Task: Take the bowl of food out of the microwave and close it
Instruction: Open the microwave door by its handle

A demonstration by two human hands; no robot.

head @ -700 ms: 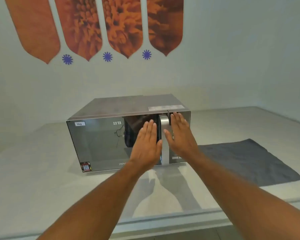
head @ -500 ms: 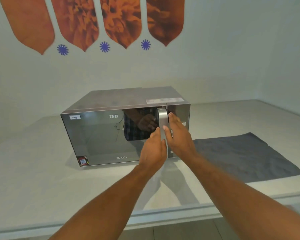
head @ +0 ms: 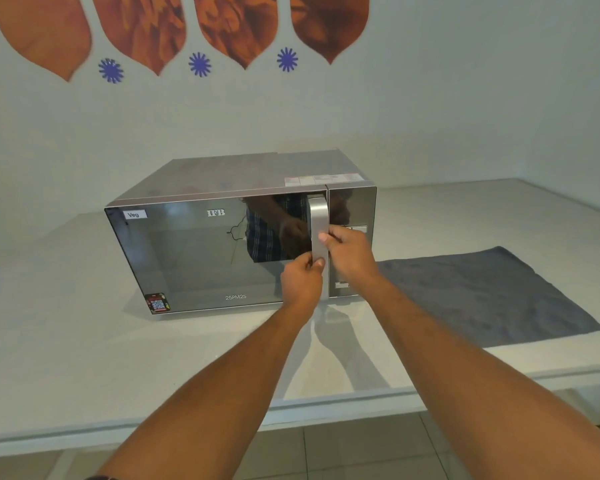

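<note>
A silver microwave (head: pixel 222 174) with a mirrored door (head: pixel 194 258) stands on the white counter, its door closed. A vertical silver handle (head: pixel 317 220) runs down the door's right side. My left hand (head: pixel 302 280) grips the lower part of the handle from the left. My right hand (head: pixel 350 252) wraps the handle from the right, a little higher. The bowl of food is hidden behind the reflective door.
A dark grey cloth (head: pixel 492 296) lies flat on the counter (head: pixel 66 341) to the right of the microwave. The control panel (head: pixel 355 202) sits right of the handle. The counter's front edge (head: pixel 326 407) is near me, with tiled floor below.
Both hands were flat and open before the door; they have since moved onto the handle and closed around it. The door has not moved.
</note>
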